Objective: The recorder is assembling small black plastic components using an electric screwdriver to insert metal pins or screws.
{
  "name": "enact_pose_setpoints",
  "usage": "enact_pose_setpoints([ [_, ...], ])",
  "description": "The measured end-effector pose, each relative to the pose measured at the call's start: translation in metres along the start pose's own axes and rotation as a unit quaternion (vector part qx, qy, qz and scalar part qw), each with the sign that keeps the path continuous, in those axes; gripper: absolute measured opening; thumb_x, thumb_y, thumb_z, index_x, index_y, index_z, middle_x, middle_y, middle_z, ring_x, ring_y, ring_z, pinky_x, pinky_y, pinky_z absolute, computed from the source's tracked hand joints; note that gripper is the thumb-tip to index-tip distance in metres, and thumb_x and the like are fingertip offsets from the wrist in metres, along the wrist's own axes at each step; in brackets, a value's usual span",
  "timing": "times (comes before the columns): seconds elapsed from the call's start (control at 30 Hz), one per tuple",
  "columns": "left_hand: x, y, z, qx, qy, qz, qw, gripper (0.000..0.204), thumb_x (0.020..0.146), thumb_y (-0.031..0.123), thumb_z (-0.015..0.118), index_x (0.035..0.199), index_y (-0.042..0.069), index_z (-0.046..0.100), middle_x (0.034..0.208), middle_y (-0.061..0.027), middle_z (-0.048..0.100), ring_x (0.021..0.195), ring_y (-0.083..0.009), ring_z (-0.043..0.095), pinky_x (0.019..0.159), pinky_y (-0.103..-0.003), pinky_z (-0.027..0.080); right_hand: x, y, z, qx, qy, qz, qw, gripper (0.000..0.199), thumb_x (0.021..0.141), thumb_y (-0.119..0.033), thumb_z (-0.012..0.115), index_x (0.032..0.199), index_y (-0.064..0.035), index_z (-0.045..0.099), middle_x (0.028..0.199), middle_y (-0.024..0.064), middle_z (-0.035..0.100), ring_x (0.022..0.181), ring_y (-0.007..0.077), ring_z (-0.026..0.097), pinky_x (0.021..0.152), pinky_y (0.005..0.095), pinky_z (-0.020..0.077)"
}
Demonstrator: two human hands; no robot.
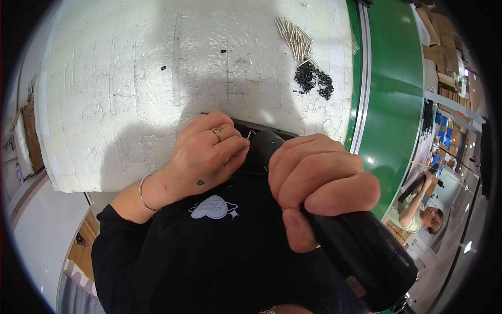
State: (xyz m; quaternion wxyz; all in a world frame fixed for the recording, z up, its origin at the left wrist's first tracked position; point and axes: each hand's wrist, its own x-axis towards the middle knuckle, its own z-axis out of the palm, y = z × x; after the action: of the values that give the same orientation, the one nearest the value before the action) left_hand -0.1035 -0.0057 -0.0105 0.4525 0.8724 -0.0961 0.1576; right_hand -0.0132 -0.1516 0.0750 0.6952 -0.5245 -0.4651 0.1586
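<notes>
My R hand [324, 178] is wrapped tight round a fat black tool [366, 256], its narrower end up by my L fingertips. L hand [209, 146] is curled, fingers bunched nr the dark flat piece [248, 125]; can't tell if they're pinching anything. That piece sits at the near edge of the white padded sheet [130, 89], partly hidden by both hands + tool. Further out on the sheet, far R: a pile of thin silver pins [296, 41] w/ a heap of tiny black bits [314, 82] just below; 2 stray bits [223, 51] lie mid-sheet, well apart from it. Beyond, on R, a metal strip [363, 78], then a green surface [389, 89], & another person [413, 214].
</notes>
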Motion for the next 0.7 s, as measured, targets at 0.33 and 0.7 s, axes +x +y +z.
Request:
enact_pose_setpoints([
  [0.33, 0.002, 0.01, -0.003, 0.027, -0.039, 0.005, 0.999, 0.018, 0.064, 0.01, 0.079, 0.076, 0.008, 0.066, 0.073, -0.0014, 0.061, 0.076, -0.0229, 0.059, 0.064, -0.033, 0.048, -0.006, -0.015, -0.029, 0.074, 0.091, -0.023, 0.993, 0.031, 0.079, -0.003, 0.059, 0.106, -0.0107, 0.045, 0.059, -0.0003, 0.049, 0.049, 0.011, 0.049, 0.049, 0.0283, 0.0415],
  [0.7, 0.007, 0.006, -0.015, -0.071, -0.085, -0.019, 0.994, 0.021, 0.063, 0.003, 0.082, 0.077, 0.005, 0.067, 0.073, -0.004, 0.06, 0.073, -0.0238, 0.057, 0.062, -0.032, 0.047, -0.001, 0.035, -0.07, 0.015, 0.241, -0.05, 0.969, 0.032, 0.076, 0.008, 0.051, 0.106, -0.0018, 0.044, 0.064, 0.0075, 0.05, 0.047, 0.0144, 0.044, 0.049, 0.0299, 0.0422],
])
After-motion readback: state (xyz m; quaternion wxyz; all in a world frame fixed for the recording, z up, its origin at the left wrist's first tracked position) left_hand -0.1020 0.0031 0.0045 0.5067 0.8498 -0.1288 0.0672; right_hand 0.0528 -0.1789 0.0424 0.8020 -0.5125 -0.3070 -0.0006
